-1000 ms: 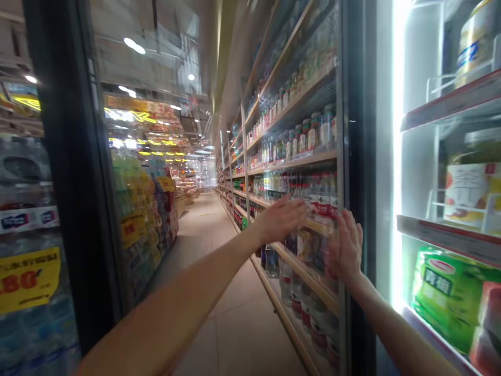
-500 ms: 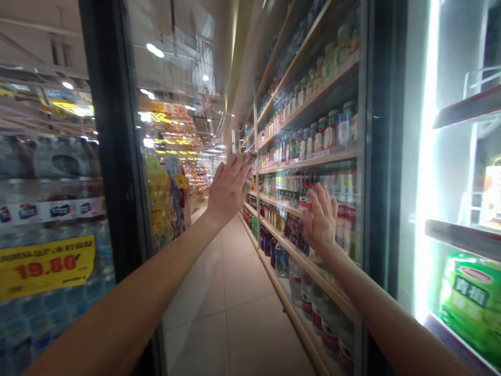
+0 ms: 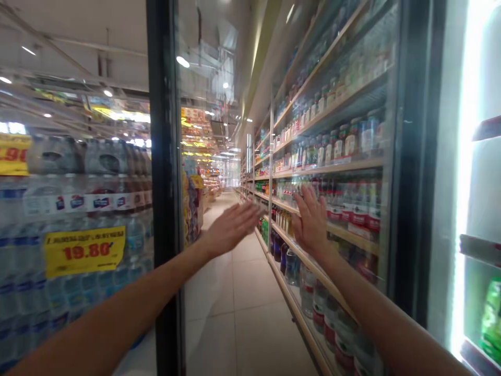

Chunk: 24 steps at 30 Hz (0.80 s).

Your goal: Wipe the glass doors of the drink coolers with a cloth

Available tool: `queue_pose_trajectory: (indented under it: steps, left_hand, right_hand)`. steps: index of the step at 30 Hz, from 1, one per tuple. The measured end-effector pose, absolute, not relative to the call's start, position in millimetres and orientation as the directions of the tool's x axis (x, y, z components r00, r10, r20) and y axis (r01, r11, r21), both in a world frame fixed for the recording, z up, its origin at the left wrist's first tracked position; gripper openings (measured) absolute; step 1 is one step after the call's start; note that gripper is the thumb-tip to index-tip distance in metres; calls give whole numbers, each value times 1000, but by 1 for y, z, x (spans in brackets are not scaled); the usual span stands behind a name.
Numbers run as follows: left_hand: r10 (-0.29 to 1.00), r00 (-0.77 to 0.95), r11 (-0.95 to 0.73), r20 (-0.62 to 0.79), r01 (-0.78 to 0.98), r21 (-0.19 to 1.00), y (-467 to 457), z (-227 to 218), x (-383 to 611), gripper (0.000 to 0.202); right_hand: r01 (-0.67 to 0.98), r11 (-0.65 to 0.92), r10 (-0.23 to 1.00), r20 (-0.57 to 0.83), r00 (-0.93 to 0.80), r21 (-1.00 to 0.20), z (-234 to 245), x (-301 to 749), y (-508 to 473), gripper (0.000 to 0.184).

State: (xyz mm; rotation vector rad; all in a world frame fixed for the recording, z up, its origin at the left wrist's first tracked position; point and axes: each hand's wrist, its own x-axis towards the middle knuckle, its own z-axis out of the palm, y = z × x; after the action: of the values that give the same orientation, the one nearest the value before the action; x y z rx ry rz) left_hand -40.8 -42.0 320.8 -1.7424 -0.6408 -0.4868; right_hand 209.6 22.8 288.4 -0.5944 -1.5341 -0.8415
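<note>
Left hand [image 3: 230,228]: open flat, fingers stretched, holding nothing, up at the glass door [image 3: 219,104]; contact cannot be told
Right hand [image 3: 311,224]: open, fingers spread, empty, palm toward the same pane, just right of the left hand
Glass door: swung out from the lit cabinet [image 3: 465,156] on the right
Done: by the look, both palms set to the pane
Remaining: door not yet shut against the cabinet
Far: drink shelves [image 3: 344,167] show through the glass

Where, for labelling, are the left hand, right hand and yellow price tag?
left hand [image 3: 231,227]: head view, middle of the hand.
right hand [image 3: 311,223]: head view, back of the hand.
yellow price tag [image 3: 84,251]: head view, red digits.
</note>
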Motion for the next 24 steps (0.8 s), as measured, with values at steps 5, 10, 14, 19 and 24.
queue_pose_trajectory:
  steps: [5, 10, 14, 19, 24]
  left_hand:
    - [73, 558, -126, 827, 827, -547, -46, 333, -70, 44]
    - [35, 396, -109, 918, 914, -390, -52, 314, -84, 47]
    - [190, 775, -251, 602, 632, -733, -64, 272, -89, 52]
    - [45, 411, -93, 911, 909, -405, -54, 297, -92, 55]
    - [145, 749, -240, 647, 661, -711, -48, 305, -66, 53]
  right_hand:
    - [771, 609, -89, 982, -167, 186, 286, 207, 24, 52]
    - [772, 615, -62, 985, -159, 163, 281, 210, 26, 51]
    - [767, 609, -64, 976, -207, 202, 276, 214, 27, 52]
    - [805, 565, -88, 984, -158, 180, 280, 225, 29, 48]
    - [816, 534, -88, 975, -206, 220, 277, 240, 33, 50]
